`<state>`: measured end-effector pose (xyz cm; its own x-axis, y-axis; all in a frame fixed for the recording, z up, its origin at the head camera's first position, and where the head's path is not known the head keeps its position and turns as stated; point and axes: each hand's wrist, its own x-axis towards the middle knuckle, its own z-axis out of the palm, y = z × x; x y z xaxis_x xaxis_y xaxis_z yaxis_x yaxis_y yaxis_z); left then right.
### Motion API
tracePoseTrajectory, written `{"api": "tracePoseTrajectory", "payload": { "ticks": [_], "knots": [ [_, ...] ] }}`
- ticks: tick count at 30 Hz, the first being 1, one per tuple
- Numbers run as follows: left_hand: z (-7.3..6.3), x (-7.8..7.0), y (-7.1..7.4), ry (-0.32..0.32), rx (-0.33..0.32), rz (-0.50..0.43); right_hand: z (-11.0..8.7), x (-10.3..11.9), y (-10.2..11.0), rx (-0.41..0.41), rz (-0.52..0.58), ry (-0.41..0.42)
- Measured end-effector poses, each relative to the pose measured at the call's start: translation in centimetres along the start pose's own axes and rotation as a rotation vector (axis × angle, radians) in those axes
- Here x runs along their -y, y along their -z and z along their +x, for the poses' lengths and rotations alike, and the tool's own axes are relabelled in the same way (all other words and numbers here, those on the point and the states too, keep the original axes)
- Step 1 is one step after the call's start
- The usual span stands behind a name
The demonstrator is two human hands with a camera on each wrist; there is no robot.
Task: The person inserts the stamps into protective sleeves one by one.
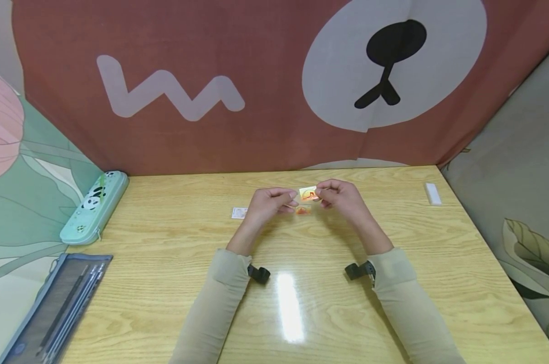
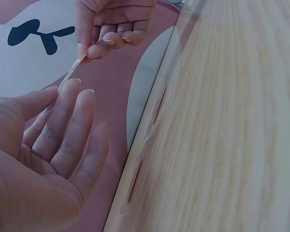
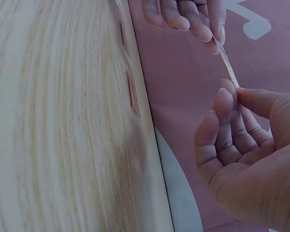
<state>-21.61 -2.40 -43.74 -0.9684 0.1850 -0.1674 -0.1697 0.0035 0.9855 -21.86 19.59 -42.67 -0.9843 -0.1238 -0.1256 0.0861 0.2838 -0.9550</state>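
Note:
A small yellow-and-orange printed card (image 1: pixel 308 193) is held up above the far part of the table, between both hands. My left hand (image 1: pixel 268 203) pinches one edge of it with thumb and forefinger, and its other fingers are loosely spread. At the opposite edge, the thumb and fingers of my right hand (image 1: pixel 342 197) pinch it. Both wrist views show the card (image 3: pixel 228 65) edge-on as a thin, pale strip. Below it lies a similar orange card (image 1: pixel 303 210) on the tabletop. Beside the left hand is a white printed card (image 1: pixel 239 213), partly covered by that hand.
A mint panda pencil case (image 1: pixel 94 207) stands at the table's left edge. In front of it lies a blue-edged mesh pouch (image 1: pixel 69 303) with pencils inside. A small white block (image 1: pixel 433 194) is at the far right. Patterned cloth (image 1: pixel 210 136) hangs behind the wooden table (image 1: pixel 165 283).

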Motion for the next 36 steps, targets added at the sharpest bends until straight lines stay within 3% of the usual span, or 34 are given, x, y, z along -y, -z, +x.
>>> {"api": "tracePoseTrajectory", "payload": {
  "ticks": [36],
  "knots": [
    [0.00, 0.04, 0.19, 0.007, 0.009, 0.007, 0.11, -0.22, 0.08, 0.035, -0.006, 0.010]
  ]
}}
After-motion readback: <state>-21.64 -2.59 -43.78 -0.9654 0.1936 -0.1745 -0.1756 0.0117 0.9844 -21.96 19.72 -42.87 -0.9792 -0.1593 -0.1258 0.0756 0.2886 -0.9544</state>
